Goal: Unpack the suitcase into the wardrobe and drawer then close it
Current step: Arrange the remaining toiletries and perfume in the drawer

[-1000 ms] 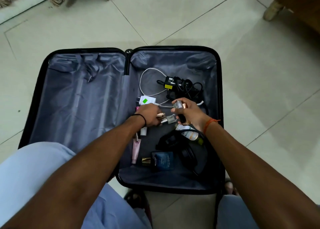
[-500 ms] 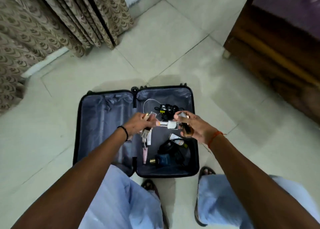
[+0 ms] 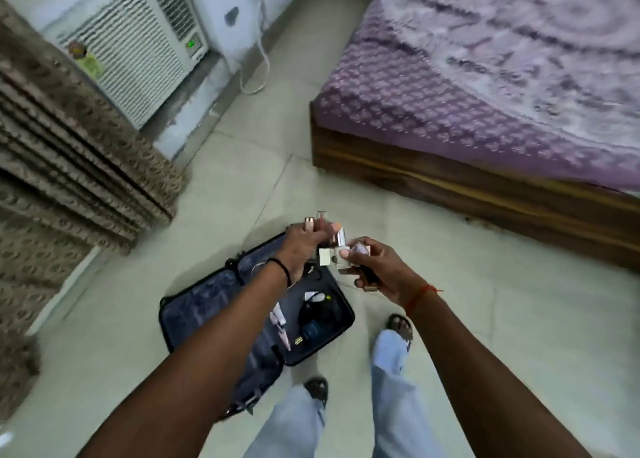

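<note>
Since the earlier frames the person has risen from a crouch over the suitcase (image 3: 207, 305) to standing, and both hands have lifted well clear of it, carrying small items that lay in its right half; the view has swung up to take in far more of the room.

Taking the suitcase as landmark and moving left to right: far left of it hangs a brown patterned curtain (image 3: 69, 167), blurred by motion. Beyond the suitcase and to its left a white air conditioner (image 3: 128, 49) sits in the wall, with a white cord (image 3: 263, 59) hanging to its right. The suitcase lies open on the tiled floor (image 3: 242, 167), its grey-lined left half showing nothing in it. In its right half are a pink tube (image 3: 282, 333), a dark blue perfume box (image 3: 313, 333) with a gold cap and a tangle of black cables (image 3: 320, 310).

Above the suitcase's far end, the left hand (image 3: 304, 246) grips several small bottles (image 3: 317, 222), their pinkish caps standing up past the fingers. Just right of it, nearly touching, the right hand (image 3: 374, 267) pinches a small pale block (image 3: 329, 257) at its fingertips and curls round a dark bottle (image 3: 369, 279) lower in the palm; what exactly these are is too blurred to tell.

Below the suitcase, the person's light blue trouser legs (image 3: 391, 371) and sandalled feet stand on the tiles. Right of the suitcase and beyond it stands a wooden bed (image 3: 467, 180) with a purple patterned cover.
</note>
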